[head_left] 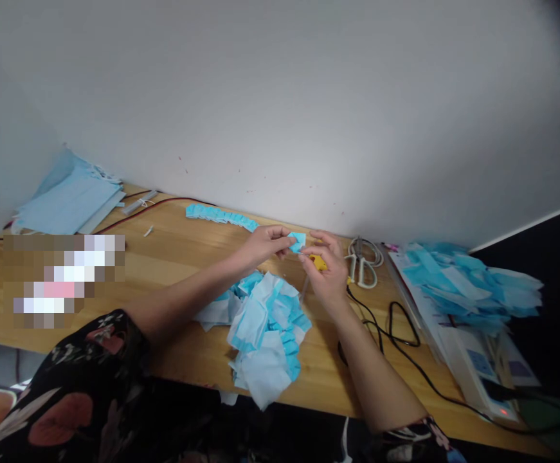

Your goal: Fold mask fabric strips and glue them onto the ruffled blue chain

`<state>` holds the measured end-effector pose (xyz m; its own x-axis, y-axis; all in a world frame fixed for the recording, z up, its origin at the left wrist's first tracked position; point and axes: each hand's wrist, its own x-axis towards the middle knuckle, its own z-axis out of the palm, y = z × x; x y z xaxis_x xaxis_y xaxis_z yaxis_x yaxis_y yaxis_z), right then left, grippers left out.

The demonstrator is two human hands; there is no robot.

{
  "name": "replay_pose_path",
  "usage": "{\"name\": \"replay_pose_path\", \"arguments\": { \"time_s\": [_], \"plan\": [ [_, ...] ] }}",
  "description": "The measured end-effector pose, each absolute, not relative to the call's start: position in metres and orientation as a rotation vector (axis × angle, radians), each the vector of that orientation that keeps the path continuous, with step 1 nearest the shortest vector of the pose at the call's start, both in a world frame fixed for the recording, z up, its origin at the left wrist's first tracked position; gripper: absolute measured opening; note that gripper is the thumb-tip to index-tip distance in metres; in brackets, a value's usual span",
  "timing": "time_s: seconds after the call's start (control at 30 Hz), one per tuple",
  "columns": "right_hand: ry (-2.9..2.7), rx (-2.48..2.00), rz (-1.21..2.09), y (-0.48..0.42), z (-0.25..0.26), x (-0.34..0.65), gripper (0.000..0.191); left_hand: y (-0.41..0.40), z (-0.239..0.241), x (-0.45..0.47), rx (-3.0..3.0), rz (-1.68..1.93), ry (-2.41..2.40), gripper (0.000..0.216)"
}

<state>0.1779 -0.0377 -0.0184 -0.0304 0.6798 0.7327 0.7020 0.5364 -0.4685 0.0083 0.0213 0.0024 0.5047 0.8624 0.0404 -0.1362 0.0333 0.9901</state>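
Matt blue cloth pieces [267, 328] on a smooth wood table [173, 257].

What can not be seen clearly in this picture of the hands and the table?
- Yellow thing, head view: mostly hidden by the right hand; its kind is unclear.
- Blue piece, head view: too small to show how the left hand pinches it.
- Blurred patch, head view: pixelated; what lies there is unreadable.
- Device, head view: screen too small to read.
- Cable, head view: its end runs past the table edge.
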Motion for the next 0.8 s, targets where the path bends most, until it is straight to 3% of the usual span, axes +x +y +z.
{"name": "replay_pose_path", "arguments": {
  "time_s": [0.43, 0.8],
  "plan": [
    [-1.722, -1.161, -0.017, -0.0387, -0.019, 0.1791, 0.008, 0.0226, 0.0015, 0.011, 1.361, 0.888, 0.747, 0.013],
    [-1.724, -1.199, -0.072, -0.0373, -0.0186, 0.1794, 0.007, 0.0243, -0.0059, 0.0128, 1.405, 0.85, 0.745, 0.019]
  ]
}}
